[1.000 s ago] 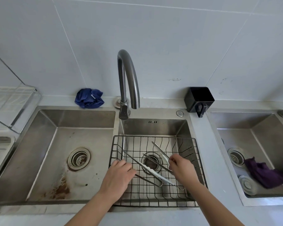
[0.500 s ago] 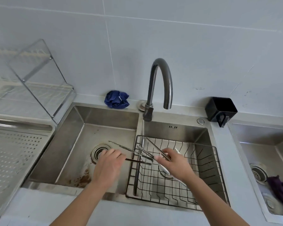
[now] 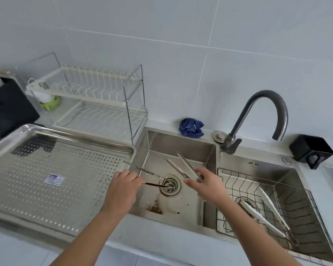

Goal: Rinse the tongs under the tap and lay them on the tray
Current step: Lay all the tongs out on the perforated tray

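You've got 1 pair of thin metal tongs (image 3: 152, 174) pinched in your left hand (image 3: 121, 191) and another pair (image 3: 185, 166) in your right hand (image 3: 208, 186) over the left sink (image 3: 181, 143), near the tray (image 3: 65, 135); they look light, stiff and probably wet-slick, so grip mid-arm.

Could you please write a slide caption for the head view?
Each hand, left hand and right hand, carries metal tongs over the left basin toward the perforated tray.

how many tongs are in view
3: one in the left hand at, one in the right hand at, one white-tipped in the wire basket. None visibly hidden.
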